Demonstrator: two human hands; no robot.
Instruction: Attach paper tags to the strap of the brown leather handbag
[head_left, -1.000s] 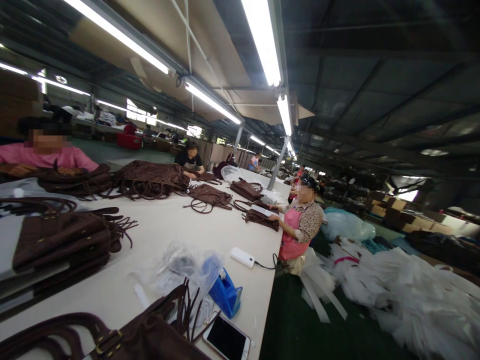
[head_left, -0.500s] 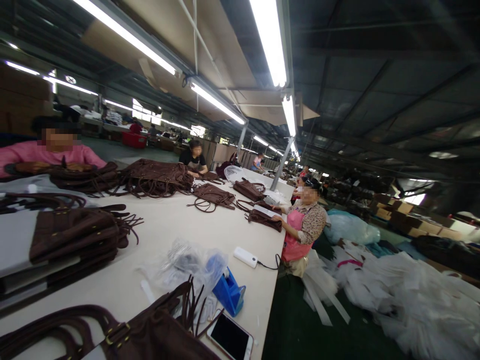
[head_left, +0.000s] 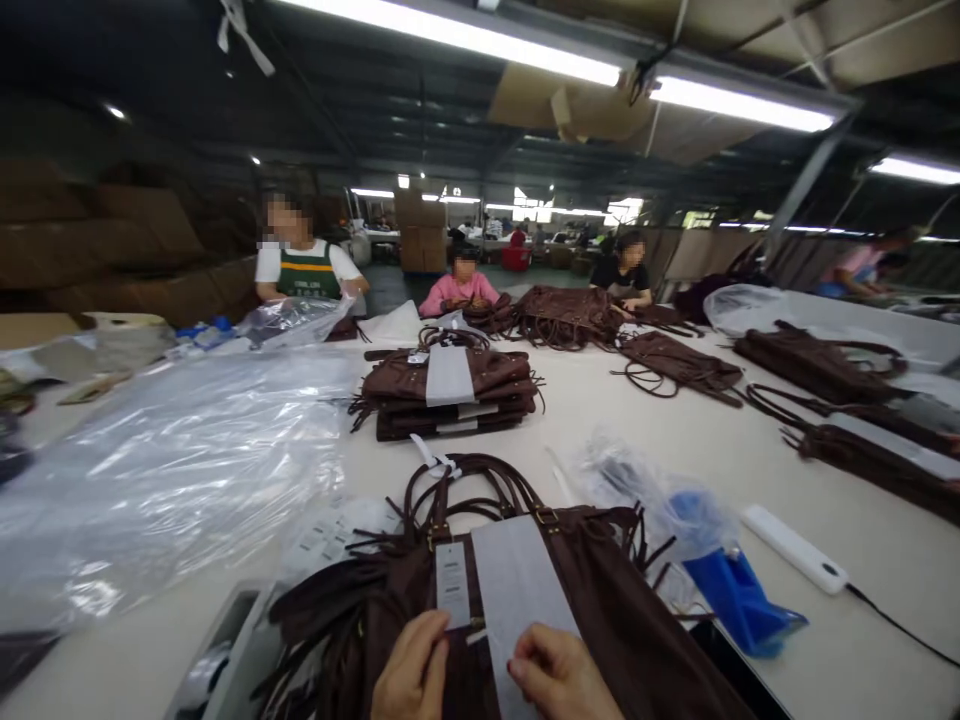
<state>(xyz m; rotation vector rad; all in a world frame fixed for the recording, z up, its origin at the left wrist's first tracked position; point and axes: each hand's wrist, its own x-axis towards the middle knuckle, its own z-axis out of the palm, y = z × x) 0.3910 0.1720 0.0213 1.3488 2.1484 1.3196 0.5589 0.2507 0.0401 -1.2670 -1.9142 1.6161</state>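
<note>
A dark brown fringed handbag (head_left: 600, 610) lies flat on the table right in front of me, handles pointing away. A white paper band (head_left: 517, 580) wraps across its middle, and a small white tag (head_left: 452, 590) lies beside it. My left hand (head_left: 411, 672) pinches at the tag's lower end, fingers curled. My right hand (head_left: 562, 675) is curled too, its fingertips pressing the lower part of the paper band.
A banded stack of the same bags (head_left: 450, 392) sits further out. Clear plastic sheeting (head_left: 165, 470) covers the left of the table. A blue tape dispenser (head_left: 731, 590) and white power bank (head_left: 795, 548) lie to the right. Several other people work along the far side.
The view has swung left and down from the long table and ceiling onto the bag in front of me. Both my hands, unseen before, now show at the bottom edge.
</note>
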